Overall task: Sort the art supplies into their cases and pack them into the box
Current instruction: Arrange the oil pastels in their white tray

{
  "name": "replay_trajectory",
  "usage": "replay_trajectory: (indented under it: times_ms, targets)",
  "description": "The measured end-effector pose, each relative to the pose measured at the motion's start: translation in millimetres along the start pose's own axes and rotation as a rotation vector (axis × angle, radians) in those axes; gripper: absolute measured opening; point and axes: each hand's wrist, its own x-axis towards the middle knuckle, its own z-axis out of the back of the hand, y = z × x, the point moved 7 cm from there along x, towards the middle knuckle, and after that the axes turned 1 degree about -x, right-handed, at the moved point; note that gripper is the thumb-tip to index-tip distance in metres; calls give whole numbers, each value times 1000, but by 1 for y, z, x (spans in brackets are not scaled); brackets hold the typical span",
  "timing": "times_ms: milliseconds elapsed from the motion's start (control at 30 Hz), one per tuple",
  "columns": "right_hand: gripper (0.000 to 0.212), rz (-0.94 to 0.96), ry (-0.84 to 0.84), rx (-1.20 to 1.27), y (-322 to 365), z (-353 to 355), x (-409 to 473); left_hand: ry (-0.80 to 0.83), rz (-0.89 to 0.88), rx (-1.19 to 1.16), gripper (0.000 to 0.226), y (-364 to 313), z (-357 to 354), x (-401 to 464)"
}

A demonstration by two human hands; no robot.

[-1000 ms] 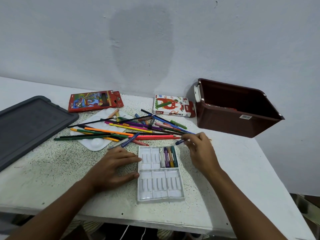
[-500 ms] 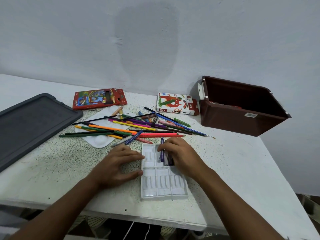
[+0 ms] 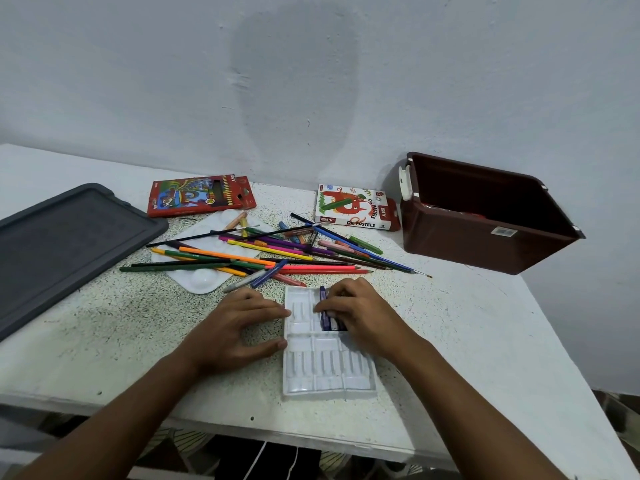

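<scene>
Pastel [image 3: 324, 308] goes into tray [image 3: 327, 368] under right hand [image 3: 360, 315], fingers curled on it; left hand [image 3: 239, 327], fingers straight, braces the tray's edge; best pressed flat.

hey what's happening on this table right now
A person is sorting art supplies. The right hand presses a blue pastel into a slot of the white plastic tray, while the left hand steadies the tray's edge. Most slots are unfilled. A heap of coloured pencils, brushes and pastels lies loose behind it, the oil pastels box and pencil case wait nearby, and the brown box stands open.
</scene>
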Motion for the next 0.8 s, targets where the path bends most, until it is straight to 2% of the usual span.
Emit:
replay_trajectory:
  times_ms: [200,367,800]
  targets:
    - [32,-100,-34,94,-3,6,1,9,17,-7,46,1,-1,0]
    - [37,-117,-52,55,-4,2,3,3,28,-11,47,2,0,-1]
    - [27,-158,-35,105,-9,-5,5,13,34,-4,45,0,1,0]
